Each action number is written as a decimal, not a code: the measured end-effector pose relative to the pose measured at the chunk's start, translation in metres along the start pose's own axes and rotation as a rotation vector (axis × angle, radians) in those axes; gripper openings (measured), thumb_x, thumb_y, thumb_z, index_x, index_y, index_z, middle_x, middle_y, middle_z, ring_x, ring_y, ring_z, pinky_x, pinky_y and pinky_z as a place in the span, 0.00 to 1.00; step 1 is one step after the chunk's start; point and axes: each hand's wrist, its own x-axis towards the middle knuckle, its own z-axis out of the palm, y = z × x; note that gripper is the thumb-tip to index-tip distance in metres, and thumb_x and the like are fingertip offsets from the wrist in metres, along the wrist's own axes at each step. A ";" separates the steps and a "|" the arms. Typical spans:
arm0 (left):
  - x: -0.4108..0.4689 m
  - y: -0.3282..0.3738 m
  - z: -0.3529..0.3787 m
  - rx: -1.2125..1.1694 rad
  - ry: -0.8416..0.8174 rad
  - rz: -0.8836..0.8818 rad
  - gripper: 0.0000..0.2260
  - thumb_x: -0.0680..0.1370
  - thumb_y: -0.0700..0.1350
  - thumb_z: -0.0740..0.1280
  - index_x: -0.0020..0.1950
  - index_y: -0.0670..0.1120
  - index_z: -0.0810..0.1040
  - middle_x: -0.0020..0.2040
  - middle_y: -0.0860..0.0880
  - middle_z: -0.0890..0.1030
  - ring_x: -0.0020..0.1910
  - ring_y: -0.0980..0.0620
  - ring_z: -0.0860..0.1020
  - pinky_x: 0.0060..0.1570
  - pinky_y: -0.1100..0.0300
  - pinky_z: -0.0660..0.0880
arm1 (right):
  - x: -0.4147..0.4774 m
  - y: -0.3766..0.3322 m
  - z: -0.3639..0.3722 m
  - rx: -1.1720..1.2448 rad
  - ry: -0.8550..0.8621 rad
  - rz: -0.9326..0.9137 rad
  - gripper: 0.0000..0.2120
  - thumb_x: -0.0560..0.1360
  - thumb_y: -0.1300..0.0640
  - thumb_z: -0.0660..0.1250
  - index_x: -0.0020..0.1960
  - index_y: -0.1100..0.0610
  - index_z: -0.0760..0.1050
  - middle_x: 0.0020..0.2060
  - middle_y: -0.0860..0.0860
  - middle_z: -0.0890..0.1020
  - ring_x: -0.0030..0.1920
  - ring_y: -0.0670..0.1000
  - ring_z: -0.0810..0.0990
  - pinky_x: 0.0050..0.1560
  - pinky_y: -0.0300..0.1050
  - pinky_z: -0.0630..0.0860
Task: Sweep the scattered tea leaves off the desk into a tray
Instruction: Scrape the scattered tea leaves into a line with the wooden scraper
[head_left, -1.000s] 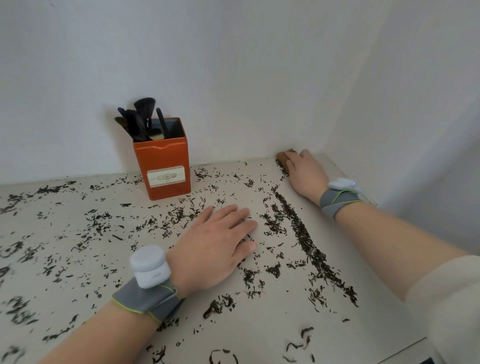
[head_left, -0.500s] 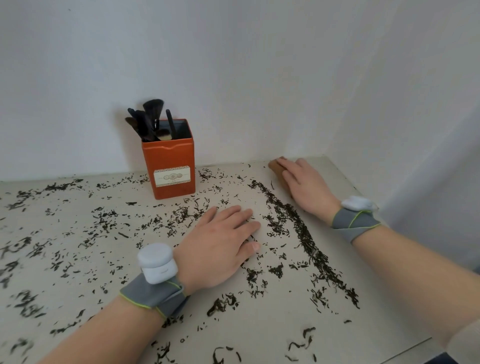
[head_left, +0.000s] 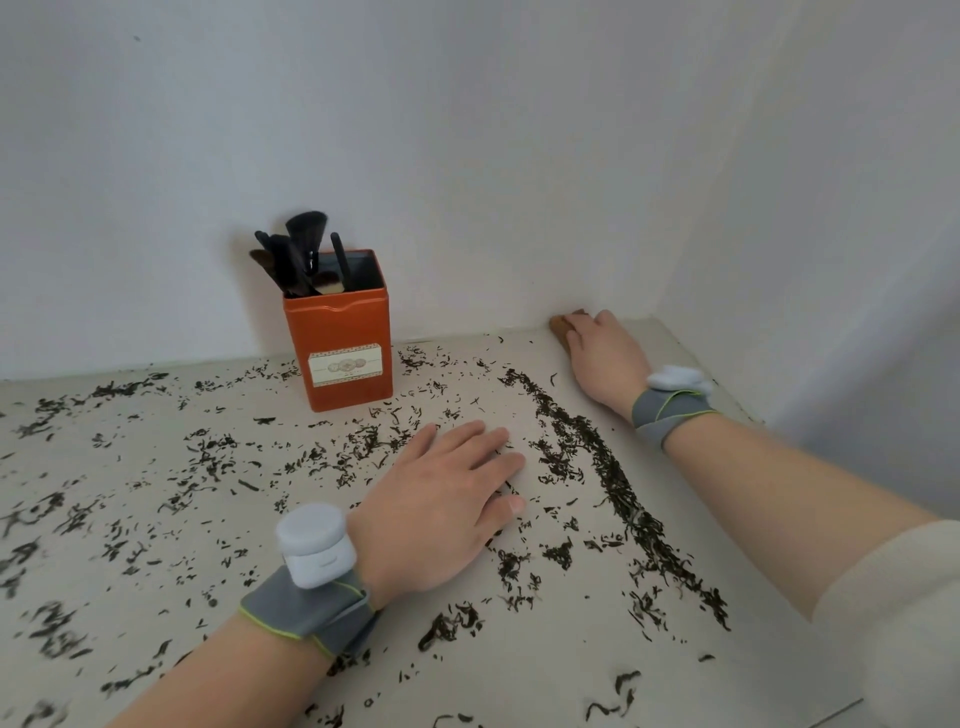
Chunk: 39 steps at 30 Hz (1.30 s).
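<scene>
on the left, tea leaves lie thinly scattered over the bench, unswept. the orange tin of brushes stands at the back wall. your left hand lies flat on the bench, fingers straight, holding nothing. just right of it a dense ridge of leaves runs front to back, so i judge some gathering is done. your right hand covers a brown wooden piece in the back corner; whether it grips it, i cannot tell. no tray shows, so most of the job remains.
</scene>
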 end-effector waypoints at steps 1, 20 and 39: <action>0.000 0.000 0.000 -0.003 -0.002 0.000 0.25 0.85 0.63 0.46 0.82 0.60 0.57 0.84 0.58 0.53 0.83 0.56 0.46 0.81 0.45 0.44 | -0.001 -0.009 0.003 -0.001 0.002 -0.027 0.19 0.85 0.53 0.53 0.72 0.56 0.71 0.58 0.61 0.73 0.52 0.65 0.78 0.52 0.53 0.73; 0.001 0.000 0.001 0.008 0.000 -0.001 0.25 0.85 0.63 0.46 0.82 0.60 0.57 0.84 0.58 0.54 0.83 0.56 0.47 0.81 0.44 0.46 | -0.008 -0.032 -0.024 0.184 0.001 -0.123 0.20 0.85 0.53 0.52 0.74 0.51 0.71 0.52 0.57 0.74 0.52 0.60 0.77 0.50 0.47 0.68; 0.002 0.000 0.003 0.009 0.003 -0.004 0.25 0.85 0.63 0.47 0.82 0.60 0.57 0.84 0.58 0.54 0.83 0.55 0.47 0.81 0.44 0.46 | -0.038 -0.031 0.003 0.012 -0.052 -0.174 0.21 0.85 0.49 0.51 0.74 0.55 0.70 0.59 0.59 0.78 0.57 0.62 0.77 0.54 0.51 0.72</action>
